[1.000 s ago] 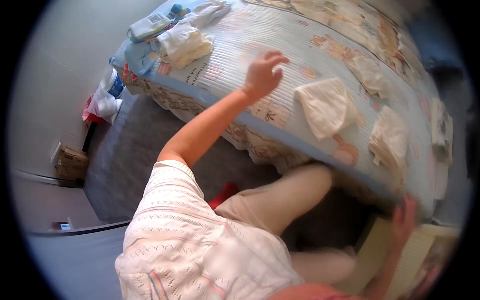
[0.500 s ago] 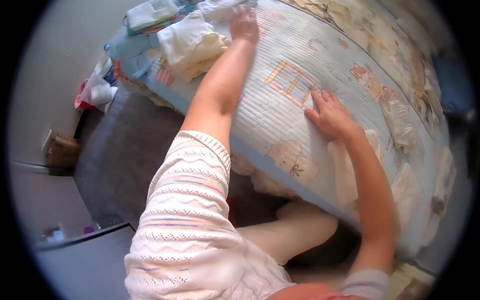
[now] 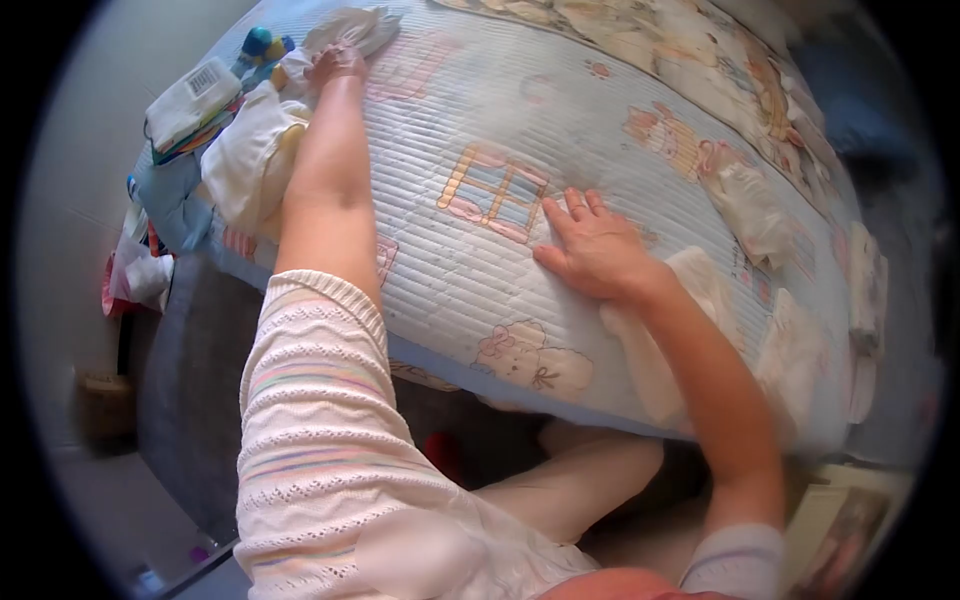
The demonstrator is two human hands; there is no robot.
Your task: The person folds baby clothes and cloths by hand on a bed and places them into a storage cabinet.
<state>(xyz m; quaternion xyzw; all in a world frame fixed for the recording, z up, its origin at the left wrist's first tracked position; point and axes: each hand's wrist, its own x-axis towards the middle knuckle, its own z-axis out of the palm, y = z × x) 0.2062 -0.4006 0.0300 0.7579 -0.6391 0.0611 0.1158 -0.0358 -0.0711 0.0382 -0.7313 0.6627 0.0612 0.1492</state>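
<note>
My left hand [image 3: 336,64] reaches to the far left part of the bed, its fingers curled onto a thin whitish cloth [image 3: 362,30]. Close beside it lie a cream-white garment [image 3: 243,150] and a folded white pack with a barcode label [image 3: 190,100]. My right hand [image 3: 600,248] rests flat with fingers spread on the pale blue quilted bed cover [image 3: 440,300], just right of a printed window pattern. Under my right forearm, a cream cloth piece [image 3: 645,350] is partly hidden.
Small cream garments [image 3: 750,215] lie along the right side of the bed. A patterned blanket [image 3: 640,45] covers the far side. Light blue cloth [image 3: 170,200] hangs near the left edge. A brown box [image 3: 105,405] stands on the floor at left.
The view has shifted, so the bed and both hands appear further left. My left hand stays at the whitish cloth; my right hand remains flat on the cover.
</note>
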